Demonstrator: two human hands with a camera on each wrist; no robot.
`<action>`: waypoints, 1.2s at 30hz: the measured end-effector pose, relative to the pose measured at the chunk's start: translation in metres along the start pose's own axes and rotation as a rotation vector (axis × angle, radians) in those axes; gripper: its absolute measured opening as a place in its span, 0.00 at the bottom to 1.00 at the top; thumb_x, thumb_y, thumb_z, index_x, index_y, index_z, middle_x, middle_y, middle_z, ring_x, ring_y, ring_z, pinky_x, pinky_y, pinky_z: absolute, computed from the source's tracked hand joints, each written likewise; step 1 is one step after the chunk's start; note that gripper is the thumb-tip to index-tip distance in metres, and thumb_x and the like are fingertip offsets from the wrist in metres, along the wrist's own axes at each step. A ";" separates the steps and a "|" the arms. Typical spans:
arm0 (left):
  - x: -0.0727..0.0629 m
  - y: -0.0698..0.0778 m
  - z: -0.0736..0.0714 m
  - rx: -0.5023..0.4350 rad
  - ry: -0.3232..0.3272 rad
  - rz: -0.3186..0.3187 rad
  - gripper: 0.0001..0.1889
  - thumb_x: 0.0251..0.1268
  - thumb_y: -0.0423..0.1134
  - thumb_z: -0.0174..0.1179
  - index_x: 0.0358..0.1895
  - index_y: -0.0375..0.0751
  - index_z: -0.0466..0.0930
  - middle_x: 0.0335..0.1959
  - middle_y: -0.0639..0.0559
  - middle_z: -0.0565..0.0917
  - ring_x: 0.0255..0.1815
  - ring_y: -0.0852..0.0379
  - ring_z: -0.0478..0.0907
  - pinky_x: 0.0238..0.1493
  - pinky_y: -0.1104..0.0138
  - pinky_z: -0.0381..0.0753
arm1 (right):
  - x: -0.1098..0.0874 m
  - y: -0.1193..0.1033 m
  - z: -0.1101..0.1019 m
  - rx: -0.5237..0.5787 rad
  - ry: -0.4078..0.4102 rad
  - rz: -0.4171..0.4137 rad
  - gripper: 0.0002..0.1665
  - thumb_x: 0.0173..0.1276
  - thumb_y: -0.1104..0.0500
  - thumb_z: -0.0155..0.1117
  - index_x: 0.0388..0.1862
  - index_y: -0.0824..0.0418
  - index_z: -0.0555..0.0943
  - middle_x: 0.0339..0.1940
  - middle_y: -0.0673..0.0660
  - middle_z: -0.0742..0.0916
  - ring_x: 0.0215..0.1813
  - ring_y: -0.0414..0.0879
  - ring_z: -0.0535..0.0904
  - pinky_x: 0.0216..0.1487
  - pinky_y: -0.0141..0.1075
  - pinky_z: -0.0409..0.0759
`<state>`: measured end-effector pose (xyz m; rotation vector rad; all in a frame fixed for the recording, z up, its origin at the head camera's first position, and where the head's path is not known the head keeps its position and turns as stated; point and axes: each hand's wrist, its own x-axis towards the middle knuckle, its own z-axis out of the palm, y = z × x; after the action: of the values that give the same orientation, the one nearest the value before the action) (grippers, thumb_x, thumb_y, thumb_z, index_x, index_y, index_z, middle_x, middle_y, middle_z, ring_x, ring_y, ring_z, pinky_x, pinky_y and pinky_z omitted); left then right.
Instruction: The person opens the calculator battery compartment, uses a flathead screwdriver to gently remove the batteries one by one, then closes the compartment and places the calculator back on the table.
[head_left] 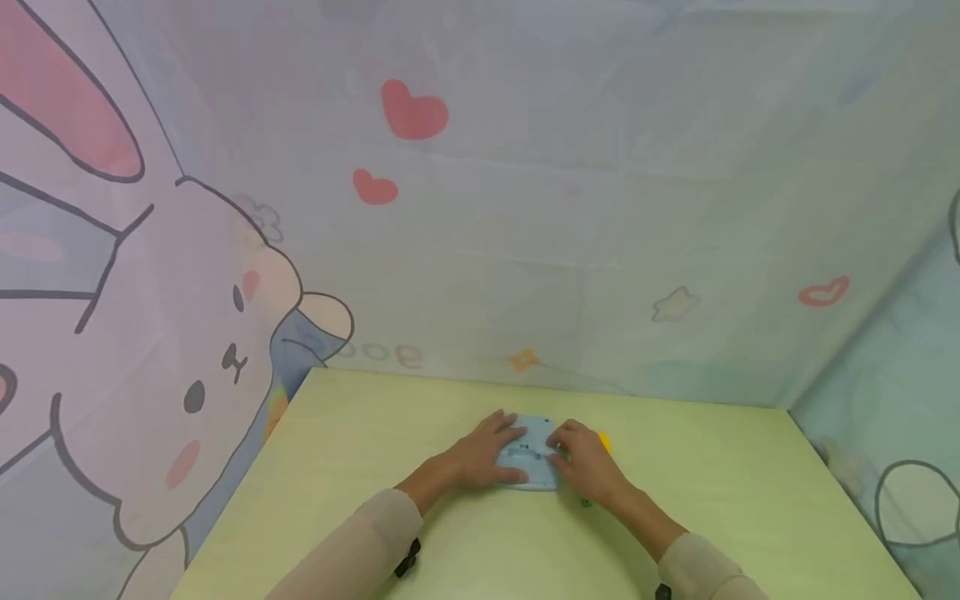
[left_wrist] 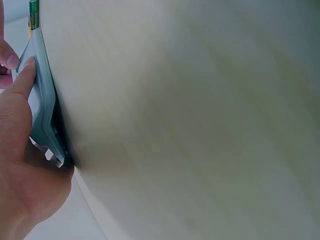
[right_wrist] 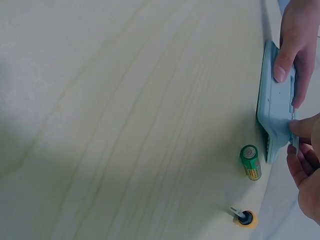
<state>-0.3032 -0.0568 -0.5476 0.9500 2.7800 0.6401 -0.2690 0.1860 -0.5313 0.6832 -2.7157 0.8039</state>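
Observation:
A light blue calculator (head_left: 537, 429) lies face down on the table, with its battery slot facing up. My left hand (head_left: 486, 452) spreads over its left end, thumb and fingers pressing on the back. At the right end, my right hand (head_left: 587, 460) pinches a thin light blue battery cover (right_wrist: 296, 144) between thumb and fingers, close against the calculator. In the right wrist view a green battery (right_wrist: 251, 162) stands on the table near the calculator. Beyond it lies a yellow and black screwdriver (right_wrist: 245, 218) with a short metal tip.
The pale yellow-green table (head_left: 360, 433) extends around both hands. Behind it hangs a cloth backdrop (head_left: 525, 208) printed with hearts and a rabbit. Another cloth wall (head_left: 900, 375) borders the right side.

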 end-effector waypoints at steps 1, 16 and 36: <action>0.000 0.000 0.000 0.003 0.001 0.000 0.45 0.71 0.67 0.64 0.84 0.51 0.63 0.87 0.49 0.55 0.88 0.44 0.43 0.80 0.45 0.61 | 0.000 0.000 0.000 -0.003 0.002 -0.002 0.08 0.66 0.68 0.77 0.43 0.65 0.89 0.44 0.54 0.86 0.45 0.48 0.83 0.49 0.45 0.85; 0.001 -0.003 0.000 0.002 -0.012 0.002 0.45 0.71 0.68 0.63 0.84 0.51 0.63 0.87 0.48 0.55 0.88 0.44 0.43 0.79 0.46 0.62 | -0.001 -0.005 0.004 -0.051 0.040 -0.031 0.07 0.65 0.69 0.77 0.41 0.65 0.88 0.43 0.57 0.86 0.46 0.52 0.83 0.51 0.50 0.84; 0.004 -0.002 0.000 -0.004 -0.017 0.007 0.45 0.71 0.68 0.63 0.84 0.50 0.62 0.87 0.48 0.55 0.88 0.43 0.43 0.79 0.45 0.61 | 0.000 -0.010 0.007 -0.014 0.056 -0.005 0.08 0.67 0.69 0.76 0.44 0.65 0.88 0.48 0.58 0.85 0.55 0.57 0.81 0.62 0.54 0.80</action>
<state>-0.3075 -0.0563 -0.5482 0.9608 2.7608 0.6355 -0.2645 0.1749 -0.5324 0.6547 -2.6660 0.7904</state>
